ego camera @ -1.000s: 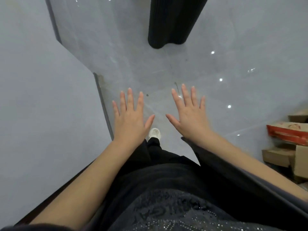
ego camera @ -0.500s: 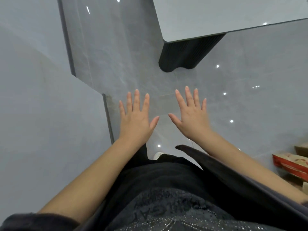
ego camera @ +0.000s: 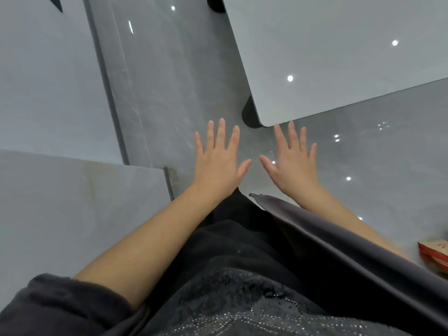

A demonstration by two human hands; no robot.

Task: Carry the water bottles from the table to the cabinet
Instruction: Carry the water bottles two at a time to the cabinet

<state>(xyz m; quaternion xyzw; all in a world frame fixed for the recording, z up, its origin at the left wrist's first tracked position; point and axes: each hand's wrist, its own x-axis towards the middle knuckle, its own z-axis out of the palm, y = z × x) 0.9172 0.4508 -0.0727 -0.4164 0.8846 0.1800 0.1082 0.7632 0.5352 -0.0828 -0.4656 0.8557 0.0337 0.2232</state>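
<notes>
My left hand [ego camera: 218,163] and my right hand [ego camera: 292,161] are held out flat in front of me, palms down, fingers spread, with nothing in them. They hover over the glossy grey floor. The rounded corner of a grey table [ego camera: 339,57] lies just beyond my right fingertips, its top bare where I can see it. No water bottle and no cabinet are in view.
A grey wall [ego camera: 48,81] with a jutting corner [ego camera: 167,180] runs along the left. A dark table leg [ego camera: 248,115] stands under the table corner. A red and white carton [ego camera: 434,255] lies on the floor at the right edge.
The view has tilted up and moved forward: the table top has come into sight and grown closer to my hands. The cartons at the right slid mostly out of frame. Both hands stay spread.
</notes>
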